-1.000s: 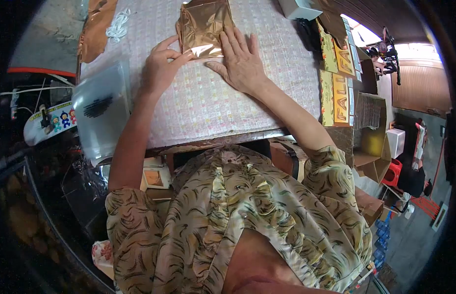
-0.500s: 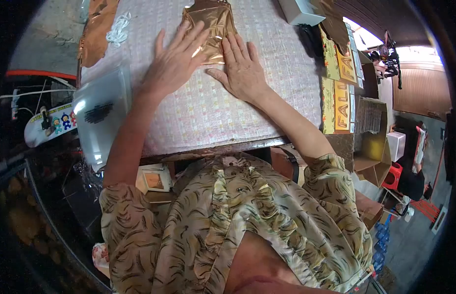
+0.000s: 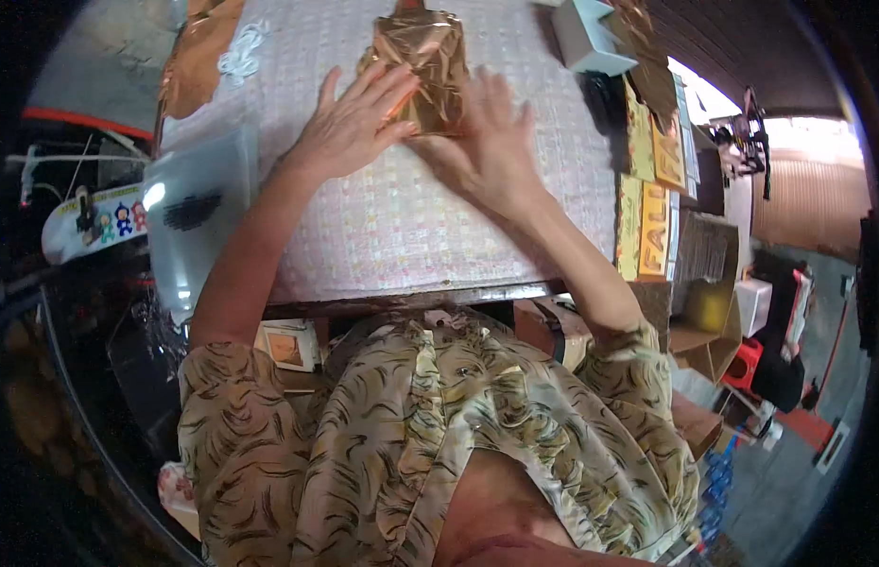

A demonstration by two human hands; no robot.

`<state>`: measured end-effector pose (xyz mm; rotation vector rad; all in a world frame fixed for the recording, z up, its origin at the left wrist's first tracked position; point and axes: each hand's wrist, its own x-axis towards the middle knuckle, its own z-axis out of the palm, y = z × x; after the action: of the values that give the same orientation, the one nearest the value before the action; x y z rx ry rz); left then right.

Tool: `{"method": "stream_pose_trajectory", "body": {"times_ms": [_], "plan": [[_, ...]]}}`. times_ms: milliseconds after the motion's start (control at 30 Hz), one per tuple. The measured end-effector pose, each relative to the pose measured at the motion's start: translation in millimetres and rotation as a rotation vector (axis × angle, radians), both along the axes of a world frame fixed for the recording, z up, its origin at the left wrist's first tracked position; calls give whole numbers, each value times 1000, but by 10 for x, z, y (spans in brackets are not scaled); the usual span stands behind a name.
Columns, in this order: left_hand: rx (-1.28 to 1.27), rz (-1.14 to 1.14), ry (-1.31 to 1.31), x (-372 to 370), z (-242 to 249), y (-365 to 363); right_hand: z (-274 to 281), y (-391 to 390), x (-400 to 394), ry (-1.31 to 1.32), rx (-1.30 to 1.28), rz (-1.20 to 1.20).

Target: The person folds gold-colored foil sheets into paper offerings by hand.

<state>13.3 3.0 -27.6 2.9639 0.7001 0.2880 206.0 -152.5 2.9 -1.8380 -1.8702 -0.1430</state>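
A shiny copper-coloured foil piece (image 3: 425, 66), creased and roughly rectangular with a narrow tab at its far end, lies on the checked cloth (image 3: 364, 231). My left hand (image 3: 357, 125) rests with stretched fingers over its lower left edge. At its lower right corner is my right hand (image 3: 496, 142), blurred by motion, fingers spread and nothing in them.
To the left lie a bundle of white cord (image 3: 243, 54), a larger copper sheet (image 3: 201, 61) and clear plastic sleeves (image 3: 198, 213). A white box (image 3: 591, 38) and yellow printed packs (image 3: 654, 227) line the right edge. Cardboard boxes (image 3: 709, 250) stand beyond.
My right hand has moved off the foil toward the right and is blurred. My left hand keeps nearly the same place on the foil. The whole view has shifted slightly.
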Motion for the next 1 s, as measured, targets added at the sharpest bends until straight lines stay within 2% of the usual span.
{"method": "stream_pose_trajectory", "body": {"times_ms": [33, 67, 100, 167, 200, 233, 267, 333, 400, 433, 467, 500, 567, 700, 767, 800, 867, 1000], "plan": [[-10, 2, -1, -2, -5, -1, 347, -97, 46, 205, 89, 59], [-9, 29, 0, -11, -21, 5, 740, -251, 56, 191, 308, 105], [8, 12, -4, -13, -36, 20, 878, -176, -69, 198, 308, 129], [9, 4, -11, -23, -40, 7, 1596, -1801, 326, 655, 1336, 894], [13, 25, -2, -24, -55, 2, 1683, -1640, 195, 887, 1854, 1271], [26, 22, -5, -17, -93, 3, 1779, -1486, 52, 909, 1860, 1278], [40, 15, -7, -16, -122, 14, 1990, -1777, -38, 716, 1752, 1187], [42, 7, -8, -42, -137, 20, 2212, -1718, -237, 340, 1508, 981], [54, 20, 7, -14, -113, 10, 2592, -2100, -341, -27, 1229, 764], [59, 22, 1, 5, -97, 15, 2846, -2577, -211, -199, 1082, 654], [44, 27, 17, -9, -71, 12, 2897, -2198, -439, -355, 931, 536], [24, 26, 36, -18, -84, -6, 2940, -2202, -469, -351, 929, 529], [37, 27, 46, -5, -85, 6, 2984, -2193, -494, 57, 1107, 801], [55, 47, 71, 7, -93, -8, 2946, -2275, -569, 193, 1108, 874], [56, 41, 71, -2, -107, -18, 2892, -2285, -567, 998, 641, 1669], [66, 44, 83, 2, -93, -6, 2917, -2379, -530, 993, 639, 1667], [84, 35, 62, -17, -81, 15, 2975, -2573, -446, 44, 1131, 841], [36, 28, 85, -6, -30, -20, 2996, -2495, -520, 143, 1180, 825]]}}
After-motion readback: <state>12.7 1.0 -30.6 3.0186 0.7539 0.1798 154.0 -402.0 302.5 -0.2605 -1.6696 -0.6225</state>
